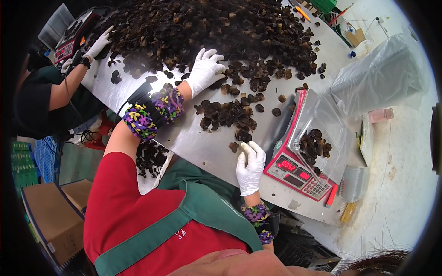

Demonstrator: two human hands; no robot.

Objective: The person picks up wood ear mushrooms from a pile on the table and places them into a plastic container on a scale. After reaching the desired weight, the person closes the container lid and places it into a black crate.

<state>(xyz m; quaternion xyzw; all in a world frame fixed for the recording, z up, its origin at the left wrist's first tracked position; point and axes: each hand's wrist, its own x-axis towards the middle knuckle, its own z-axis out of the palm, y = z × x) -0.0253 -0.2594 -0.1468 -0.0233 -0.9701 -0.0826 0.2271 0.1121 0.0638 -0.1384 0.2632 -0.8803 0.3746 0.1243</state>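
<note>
My left hand [205,72], in a white glove, reaches to the near edge of a big heap of dark wood ear mushrooms [198,32]. Its fingers are apart and slightly bent, with mushroom pieces under and beside them. My right hand [251,168], gloved too, hovers by the table's front edge with thumb and fingers apart. A single mushroom piece [234,147] lies just beside its fingertips. Between my hands is a smaller pile of mushrooms [228,114]. To the right, a red digital scale [294,171] carries a clear plastic container [329,126] with some mushrooms inside.
A co-worker's gloved hand [100,43] touches the heap at left, near a second scale [69,43]. Plastic-wrapped goods [377,76] and stacked clear containers [353,184] stand at right. Cardboard boxes [53,221] are at lower left. An orange-handled tool [302,13] lies at the back.
</note>
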